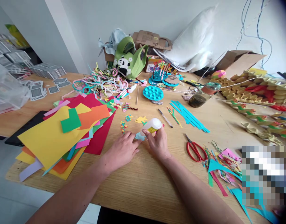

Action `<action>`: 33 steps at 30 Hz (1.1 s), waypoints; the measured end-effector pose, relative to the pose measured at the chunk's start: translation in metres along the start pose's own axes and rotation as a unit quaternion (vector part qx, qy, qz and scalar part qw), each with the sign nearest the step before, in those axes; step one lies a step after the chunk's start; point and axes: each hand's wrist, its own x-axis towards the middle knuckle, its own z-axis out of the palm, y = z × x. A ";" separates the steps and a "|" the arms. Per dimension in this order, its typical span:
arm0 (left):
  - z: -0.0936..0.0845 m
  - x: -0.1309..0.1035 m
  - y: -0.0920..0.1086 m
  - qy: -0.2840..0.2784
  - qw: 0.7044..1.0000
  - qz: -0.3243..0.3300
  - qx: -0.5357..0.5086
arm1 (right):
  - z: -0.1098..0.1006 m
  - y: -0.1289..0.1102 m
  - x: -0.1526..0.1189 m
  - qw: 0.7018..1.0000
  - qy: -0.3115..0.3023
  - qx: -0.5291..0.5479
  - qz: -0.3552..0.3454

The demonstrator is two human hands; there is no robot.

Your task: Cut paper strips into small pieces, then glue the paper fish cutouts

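My right hand (158,142) is wrapped round a white glue bottle (154,125) with a yellow label, which is tilted with its base up and its tip low over a small light-blue paper piece (139,136). The fingertips of my left hand (124,147) rest on the tabletop and at the edge of that blue piece. Just behind the bottle lies a yellow paper fish (141,119). Small piles of coloured confetti (123,126) sit to the left of the fish. The bottle's tip is hard to make out.
Coloured paper sheets (49,137) are stacked at left. Red-handled scissors (196,150) and paper scraps (223,168) lie at right. Further back are a pen (165,118), blue strips (189,115), a blue disc (153,93), a glass jar (204,95) and a green bag (130,60).
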 end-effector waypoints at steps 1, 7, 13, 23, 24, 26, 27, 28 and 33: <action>0.000 0.000 0.000 0.000 1.000 0.001 0.002 | 0.000 0.000 0.000 1.000 -0.002 0.001 0.001; 0.000 -0.001 0.000 0.003 1.000 0.000 -0.001 | 0.000 0.003 0.000 1.000 0.017 0.004 0.001; 0.001 0.000 0.001 0.010 1.000 0.000 -0.002 | 0.002 0.006 -0.001 1.000 0.012 0.014 -0.001; 0.000 0.000 0.000 0.003 1.000 0.002 0.010 | 0.002 0.006 -0.001 1.000 0.017 0.016 0.004; -0.001 0.000 0.001 0.002 1.000 0.002 0.009 | 0.001 0.005 0.000 1.000 0.023 0.013 0.004; -0.001 0.000 0.001 0.002 1.000 0.002 0.006 | 0.001 0.003 0.000 0.999 0.032 0.012 0.010; -0.001 0.000 0.001 0.002 1.000 0.002 0.006 | 0.000 0.002 0.000 0.999 0.033 0.015 0.017; -0.001 0.000 0.001 0.002 1.000 0.002 0.006 | 0.000 0.001 0.000 0.999 0.033 0.019 0.024; -0.001 0.000 0.001 -0.001 1.000 -0.003 0.002 | -0.001 0.001 0.000 0.997 0.054 0.043 0.020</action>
